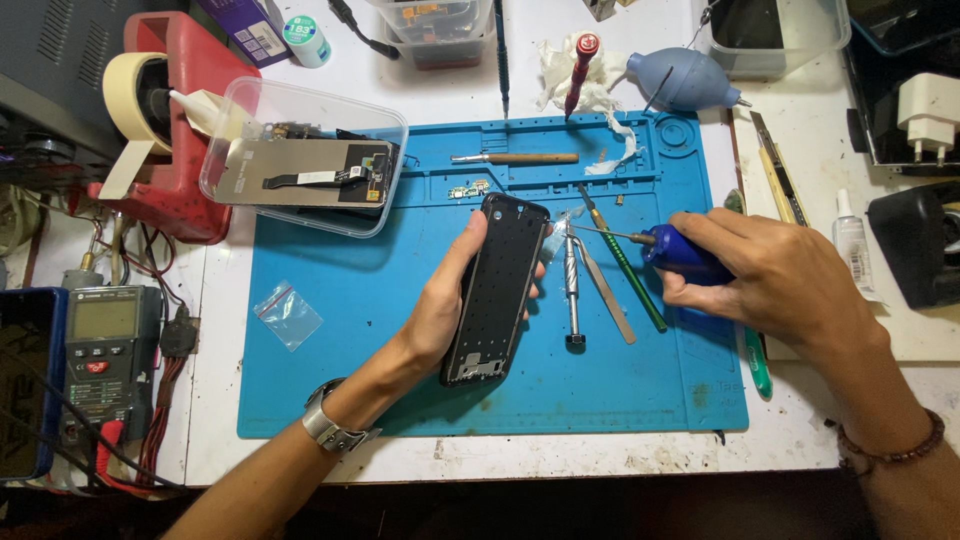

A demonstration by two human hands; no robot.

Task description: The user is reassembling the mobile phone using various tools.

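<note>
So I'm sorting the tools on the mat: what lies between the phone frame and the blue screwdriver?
In the head view, between the phone frame and blue screwdriver lie a metal tool, tweezers and a green-handled tool.

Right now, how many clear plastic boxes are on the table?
3: a box at the mat's top-left corner, one at top centre, one at top right. More may be out of view.

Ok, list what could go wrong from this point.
1. The left hand holds the black phone frame tilted above the blue mat; it could slip and drop.
2. The right hand aims the blue-handled screwdriver at the frame's edge; its tip might skid and scratch.
3. The small green circuit part lies loose on the mat just above the frame and could get knocked away.
</note>
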